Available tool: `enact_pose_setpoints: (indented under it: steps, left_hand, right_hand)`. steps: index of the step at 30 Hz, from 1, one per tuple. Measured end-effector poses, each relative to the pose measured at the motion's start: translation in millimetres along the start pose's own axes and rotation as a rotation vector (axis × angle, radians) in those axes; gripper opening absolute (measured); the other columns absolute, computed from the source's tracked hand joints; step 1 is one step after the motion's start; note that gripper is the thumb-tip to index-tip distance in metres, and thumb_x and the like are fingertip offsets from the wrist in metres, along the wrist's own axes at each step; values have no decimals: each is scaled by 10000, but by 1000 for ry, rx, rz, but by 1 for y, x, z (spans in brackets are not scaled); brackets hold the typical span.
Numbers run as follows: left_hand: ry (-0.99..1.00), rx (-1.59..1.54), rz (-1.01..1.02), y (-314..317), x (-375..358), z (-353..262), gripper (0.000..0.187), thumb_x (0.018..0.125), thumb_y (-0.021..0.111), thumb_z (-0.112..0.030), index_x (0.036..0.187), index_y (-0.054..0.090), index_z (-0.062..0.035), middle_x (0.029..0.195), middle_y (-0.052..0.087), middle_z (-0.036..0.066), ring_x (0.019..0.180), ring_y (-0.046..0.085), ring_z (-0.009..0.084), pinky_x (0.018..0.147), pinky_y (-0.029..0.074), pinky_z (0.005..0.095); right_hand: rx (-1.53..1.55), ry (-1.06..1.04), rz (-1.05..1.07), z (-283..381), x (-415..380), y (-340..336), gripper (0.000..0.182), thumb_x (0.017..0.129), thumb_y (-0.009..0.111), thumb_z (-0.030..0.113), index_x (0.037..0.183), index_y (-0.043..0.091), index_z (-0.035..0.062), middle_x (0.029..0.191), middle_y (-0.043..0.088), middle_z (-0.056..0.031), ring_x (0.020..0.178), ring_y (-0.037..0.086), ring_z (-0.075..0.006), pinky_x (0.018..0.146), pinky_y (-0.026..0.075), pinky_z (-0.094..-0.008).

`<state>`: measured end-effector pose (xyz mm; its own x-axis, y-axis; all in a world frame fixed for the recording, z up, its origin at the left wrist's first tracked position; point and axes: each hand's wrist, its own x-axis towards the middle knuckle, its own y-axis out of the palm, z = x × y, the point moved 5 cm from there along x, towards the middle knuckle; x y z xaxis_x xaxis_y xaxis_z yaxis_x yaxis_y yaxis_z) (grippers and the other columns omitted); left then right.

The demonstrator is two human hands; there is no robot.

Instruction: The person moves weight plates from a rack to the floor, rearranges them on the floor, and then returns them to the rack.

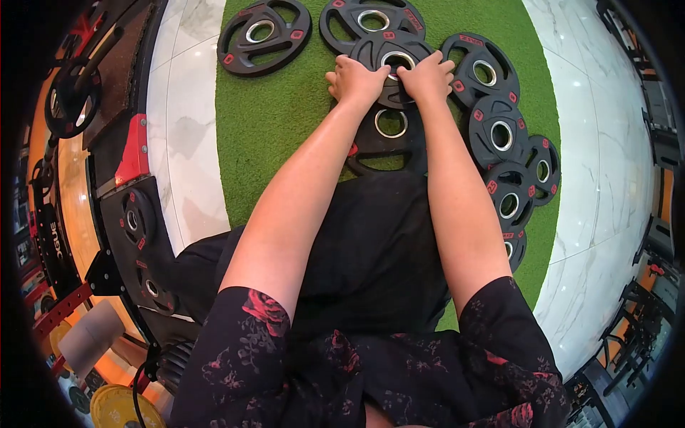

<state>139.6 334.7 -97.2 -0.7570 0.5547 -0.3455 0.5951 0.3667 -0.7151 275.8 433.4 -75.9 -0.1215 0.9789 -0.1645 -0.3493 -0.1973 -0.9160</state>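
Note:
A small black weight plate (366,51) with a silver-ringed centre hole is gripped from both sides. My left hand (359,80) wraps its left edge, thumb at the ring. Opposite it, my right hand (427,78) holds the right edge, its thumb also at the hole. In this view the plate overlaps a larger weight plate (342,16) beyond it and another plate (371,151) nearer my body. A further plate (235,43) lies flat to the left. Just right of my right hand is a plate (465,68) with red markings.
Several more plates (515,118) overlap in a line down the right side of the green turf (285,135). White marble tile (581,178) borders it. On the left stand a rack with a red bracket (134,150) and two plates (145,214) on a black surface.

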Motion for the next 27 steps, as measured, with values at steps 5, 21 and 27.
enact_pose_setpoints:
  steps: [5, 21, 27]
  left_hand:
    - [74, -126, -146, -2, -8, 11, 972, 716, 878, -460, 1415, 424, 42, 1325, 609, 237, 1285, 481, 389, 1085, 398, 485]
    - [57, -125, -216, -254, -25, 152, 903, 668, 913, -415, 1277, 483, 96, 1175, 665, 288, 1119, 664, 389, 953, 557, 443]
    - [-2, 16, -356, -397, -30, 271, 927, 637, 895, -495, 1218, 518, 121, 1163, 687, 311, 1092, 699, 392, 935, 567, 430]
  right_hand:
    - [71, -33, -6, -2, -5, -9, 881, 772, 875, 312, 1424, 394, -33, 1415, 417, -257, 1313, 493, -439, 1071, 439, -552]
    - [142, -616, 104, 197, -166, 10, 877, 713, 911, 393, 1287, 437, -73, 1293, 463, -341, 1085, 634, -508, 926, 559, -506]
    - [161, -786, 171, 333, -279, 49, 883, 735, 882, 460, 1280, 457, -91, 1313, 477, -325, 1132, 637, -499, 943, 564, -482]
